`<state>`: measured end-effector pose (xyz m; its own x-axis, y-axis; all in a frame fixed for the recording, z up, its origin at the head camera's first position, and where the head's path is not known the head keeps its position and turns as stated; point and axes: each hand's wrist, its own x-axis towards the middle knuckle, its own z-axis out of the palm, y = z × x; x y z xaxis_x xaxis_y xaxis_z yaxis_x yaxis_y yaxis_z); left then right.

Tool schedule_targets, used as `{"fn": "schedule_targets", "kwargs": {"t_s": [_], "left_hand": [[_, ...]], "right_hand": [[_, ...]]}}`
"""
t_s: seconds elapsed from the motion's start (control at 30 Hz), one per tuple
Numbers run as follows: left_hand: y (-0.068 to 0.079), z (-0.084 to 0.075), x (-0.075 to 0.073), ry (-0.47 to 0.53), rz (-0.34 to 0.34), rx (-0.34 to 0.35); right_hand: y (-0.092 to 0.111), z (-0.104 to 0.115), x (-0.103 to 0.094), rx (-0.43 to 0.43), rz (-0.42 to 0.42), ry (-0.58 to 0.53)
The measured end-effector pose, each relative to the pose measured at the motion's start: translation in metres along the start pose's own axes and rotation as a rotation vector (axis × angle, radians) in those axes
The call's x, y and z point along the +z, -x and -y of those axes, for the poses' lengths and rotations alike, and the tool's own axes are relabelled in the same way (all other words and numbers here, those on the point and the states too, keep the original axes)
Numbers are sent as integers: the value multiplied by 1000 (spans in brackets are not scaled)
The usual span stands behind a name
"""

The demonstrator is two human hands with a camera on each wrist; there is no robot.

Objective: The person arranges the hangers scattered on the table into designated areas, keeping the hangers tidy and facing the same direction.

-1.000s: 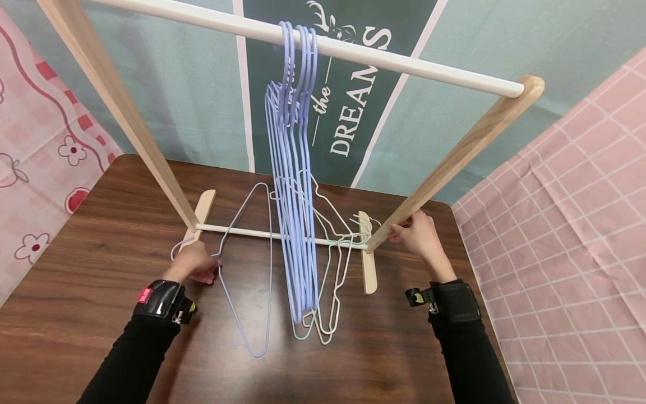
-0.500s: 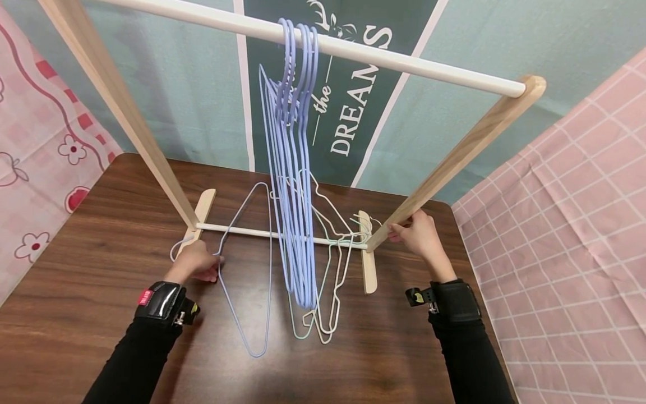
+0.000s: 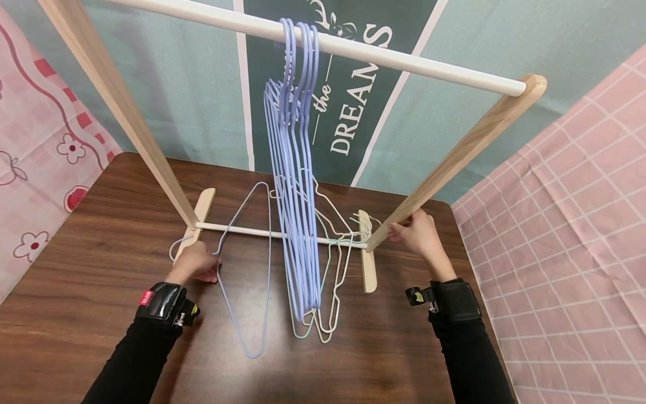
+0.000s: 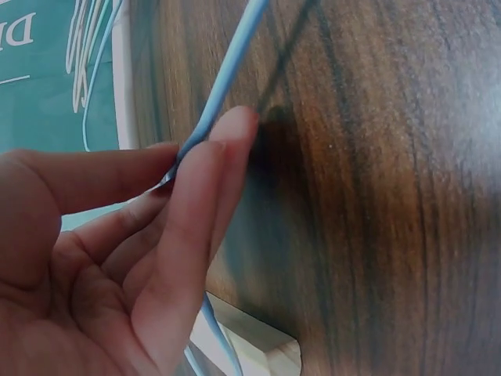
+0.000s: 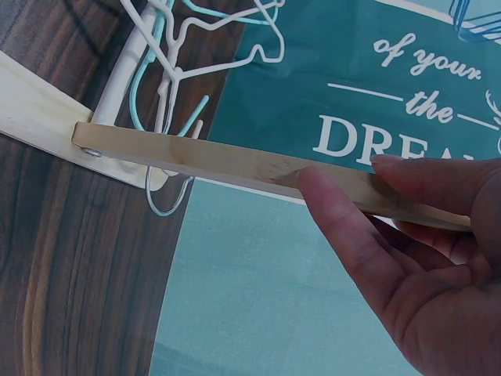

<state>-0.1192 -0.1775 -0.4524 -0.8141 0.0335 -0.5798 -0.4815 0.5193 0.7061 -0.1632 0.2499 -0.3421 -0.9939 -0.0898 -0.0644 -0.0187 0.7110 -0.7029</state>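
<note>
In the head view my left hand (image 3: 194, 262) pinches a blue wire clothes hanger (image 3: 270, 224) near its neck, low at the table's left. The left wrist view shows the blue hanger wire (image 4: 227, 66) between thumb and fingers, over the wood. My right hand (image 3: 419, 233) grips the lower part of the rack's right wooden post (image 3: 469, 148). Up close, thumb and fingers stand on either side of that post (image 5: 227, 160). Several blue hangers (image 3: 295, 196) hang bunched from the rack's white top rod (image 3: 429, 64).
White and pale green hangers (image 3: 337, 303) lean on the rack's white lower bar (image 3: 242, 230), right of the hanging bunch. Wooden feet (image 3: 370, 272) stand on the brown table (image 3: 202, 348). A green curtain (image 3: 202, 101) hangs behind, a pink grid cloth (image 3: 570, 235) at right.
The hanging blue hangers have swung back and forth on the rod. Both hands have kept almost the same place; the held hanger's lower end has shifted slightly left.
</note>
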Motion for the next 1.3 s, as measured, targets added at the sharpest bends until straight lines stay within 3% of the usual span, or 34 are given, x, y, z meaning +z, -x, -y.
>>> {"fn": "schedule_targets", "kwargs": {"t_s": [0.27, 0.9, 1.03, 1.2, 1.3], "left_hand": [[2, 2, 1, -33, -49, 31], [16, 4, -7, 32, -78, 53], [20, 2, -10, -36, -102, 80], [29, -5, -17, -254, -180, 160], [34, -10, -19, -308, -202, 205]], "right_hand": [[-1, -1, 0, 0, -1, -7], [0, 0, 0, -12, -6, -4], [0, 0, 0, -7, -4, -3], [0, 1, 0, -2, -1, -1], [0, 1, 0, 0, 0, 2]]}}
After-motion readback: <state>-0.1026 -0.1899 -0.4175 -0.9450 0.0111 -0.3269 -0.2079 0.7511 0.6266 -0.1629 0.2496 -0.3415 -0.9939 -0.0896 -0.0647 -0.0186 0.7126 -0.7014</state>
